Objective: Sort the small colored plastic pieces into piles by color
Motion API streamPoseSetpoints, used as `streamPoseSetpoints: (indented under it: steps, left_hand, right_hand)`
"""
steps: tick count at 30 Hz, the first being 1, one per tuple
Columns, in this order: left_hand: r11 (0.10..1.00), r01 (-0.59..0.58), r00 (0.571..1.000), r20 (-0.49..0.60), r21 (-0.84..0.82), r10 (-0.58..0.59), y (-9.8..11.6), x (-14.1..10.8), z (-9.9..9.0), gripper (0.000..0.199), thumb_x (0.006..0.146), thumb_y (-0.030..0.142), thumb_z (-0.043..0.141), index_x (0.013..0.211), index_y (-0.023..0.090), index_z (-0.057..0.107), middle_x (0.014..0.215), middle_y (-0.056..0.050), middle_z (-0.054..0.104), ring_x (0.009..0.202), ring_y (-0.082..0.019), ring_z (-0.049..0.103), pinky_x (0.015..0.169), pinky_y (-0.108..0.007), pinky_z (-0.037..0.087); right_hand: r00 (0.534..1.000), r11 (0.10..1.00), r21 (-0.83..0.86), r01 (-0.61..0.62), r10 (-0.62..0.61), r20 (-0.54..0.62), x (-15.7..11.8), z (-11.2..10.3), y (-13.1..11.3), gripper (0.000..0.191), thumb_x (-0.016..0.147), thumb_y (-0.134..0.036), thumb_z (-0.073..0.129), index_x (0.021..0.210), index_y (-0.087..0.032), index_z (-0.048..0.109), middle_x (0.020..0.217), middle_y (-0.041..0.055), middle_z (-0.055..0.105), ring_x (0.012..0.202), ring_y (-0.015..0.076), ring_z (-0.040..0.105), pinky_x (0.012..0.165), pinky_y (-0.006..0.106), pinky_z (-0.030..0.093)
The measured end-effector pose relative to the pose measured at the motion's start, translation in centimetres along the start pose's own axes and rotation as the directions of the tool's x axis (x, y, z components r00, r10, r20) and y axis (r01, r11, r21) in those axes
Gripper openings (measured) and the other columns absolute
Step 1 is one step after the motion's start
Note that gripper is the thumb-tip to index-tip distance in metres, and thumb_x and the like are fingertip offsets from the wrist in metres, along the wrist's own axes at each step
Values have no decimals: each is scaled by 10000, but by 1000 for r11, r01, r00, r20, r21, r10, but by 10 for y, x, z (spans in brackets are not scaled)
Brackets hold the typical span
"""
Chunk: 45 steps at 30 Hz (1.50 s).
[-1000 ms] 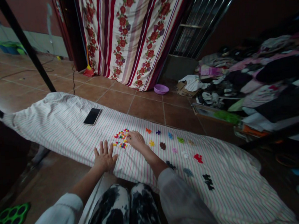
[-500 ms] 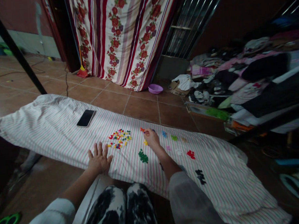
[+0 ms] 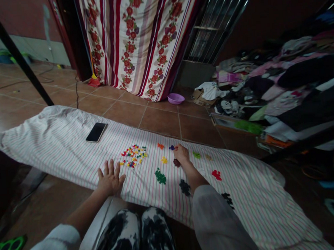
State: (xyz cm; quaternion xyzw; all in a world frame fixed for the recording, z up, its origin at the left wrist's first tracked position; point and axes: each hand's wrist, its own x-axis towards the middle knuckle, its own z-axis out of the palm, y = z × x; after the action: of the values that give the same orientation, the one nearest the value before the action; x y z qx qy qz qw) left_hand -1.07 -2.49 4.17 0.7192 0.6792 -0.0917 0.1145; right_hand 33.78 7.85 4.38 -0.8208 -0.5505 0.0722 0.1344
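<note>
My left hand (image 3: 110, 178) lies flat with spread fingers on the striped cloth (image 3: 62, 147), just left of a mixed heap of tiny coloured pieces (image 3: 134, 156). My right hand (image 3: 183, 156) has its fingers pinched together beside a small dark blue cluster (image 3: 171, 147); anything between the fingertips is too small to name. Single-colour clusters surround it: orange (image 3: 160, 145), yellow (image 3: 164, 160), green (image 3: 160, 176), brown (image 3: 176, 162) and dark grey (image 3: 184, 187). Farther right are light green (image 3: 197, 154), tan (image 3: 208, 157), red (image 3: 216, 175) and black (image 3: 227, 200) ones. The hand hides part of the layout.
A phone (image 3: 96, 132) rests on the cloth at the left. Beyond the cloth's far edge, a purple basin (image 3: 176, 98) stands on the tiled floor near a hanging floral curtain (image 3: 138, 43). Clothes (image 3: 267, 80) are piled at the right. Dark poles rise at both sides.
My right hand has moved right, from the orange cluster to beside the dark blue one, uncovering the brown and dark grey clusters. My left hand stays in place.
</note>
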Motion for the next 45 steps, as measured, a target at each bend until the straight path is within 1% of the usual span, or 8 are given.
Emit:
streamPoseSetpoints:
  steps: [6,11,16,21,25,29,37,45]
  left_hand:
    - [1000,4,1000,10,-8,-4,0,0,-1,683,891,551,193,1468,192,124,1553,-159,26,1420,-361,-26,1084,-621,114]
    - [1000,3,1000,3,-11,-3,-2,2,4,687,891,553,192,1469,188,123,1554,-164,20,1419,-367,-34,1086,-623,99]
    - [1000,-16,1000,-13,-17,16,-3,3,6,700,889,561,181,1471,177,115,1553,-171,15,1415,-377,-46,1085,-631,87]
    - [1000,-10,1000,-8,-21,10,-2,0,2,702,889,563,200,1471,180,120,1553,-170,19,1418,-372,-31,1090,-623,87]
    - [1000,-5,1000,1,-31,5,0,-1,-1,699,889,557,191,1471,177,117,1554,-167,17,1419,-370,-23,1090,-621,92]
    - [999,-9,1000,17,-43,10,-1,0,-1,707,885,564,178,1471,172,127,1554,-165,6,1417,-370,-41,1092,-623,76]
    - [998,-16,1000,-10,-53,15,-2,2,4,704,883,566,181,1472,184,117,1555,-162,23,1420,-372,-30,1087,-629,75]
    - [999,-17,1000,-22,-37,16,-1,0,2,706,884,564,188,1471,178,128,1552,-167,42,1422,-371,-1,1082,-627,94]
  right_hand:
    - [997,999,23,37,-35,-62,-1,4,1,257,804,-107,475,938,-191,678,919,74,712,837,170,640,717,239,420]
    - [997,1000,15,19,-18,-77,-8,0,2,235,795,-126,501,922,-207,681,876,63,709,795,170,635,677,244,410]
    - [995,998,15,53,-52,-90,-12,-5,-11,256,832,-161,461,957,-209,679,894,66,696,780,168,623,658,253,394]
    - [970,968,75,241,-237,-58,-17,2,-42,233,849,-205,469,944,-201,682,918,57,682,818,164,601,701,244,400]
    - [898,884,171,435,-440,-9,-24,17,-68,234,819,-147,487,913,-204,694,924,34,680,858,148,595,766,228,408]
    - [836,822,218,527,-547,40,-29,30,-85,244,812,-115,495,904,-205,702,934,30,683,899,144,595,834,239,409]
    - [849,852,193,486,-513,126,-30,43,-103,248,814,-121,516,946,-209,706,968,51,679,927,153,594,833,249,416]
    - [859,866,152,477,-495,126,-27,46,-109,174,798,-141,560,891,-206,692,937,39,675,908,144,587,797,233,406]
